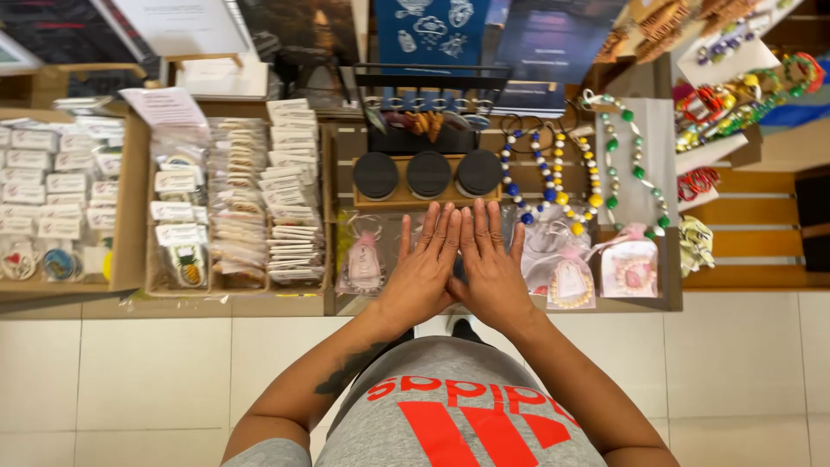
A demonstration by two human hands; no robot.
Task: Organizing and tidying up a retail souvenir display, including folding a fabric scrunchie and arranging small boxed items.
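My left hand (424,268) and my right hand (491,266) lie flat, palms down, side by side on the front of a wooden display table (341,303). The fingers are stretched out and the two hands touch along the index fingers. Neither hand holds anything. Small clear gift bags lie right beside them: one with a pink tag (364,264) to the left and one with a beaded bracelet (571,281) to the right. Just beyond the fingertips stand three black round lids (429,174) in a wooden holder.
Beaded necklaces (553,177) lie to the right of the lids. A cardboard tray of packaged small items (233,203) and stacked cards sits to the left. Bright bangles (735,99) hang at far right. Pale floor tiles (156,372) run below the table edge.
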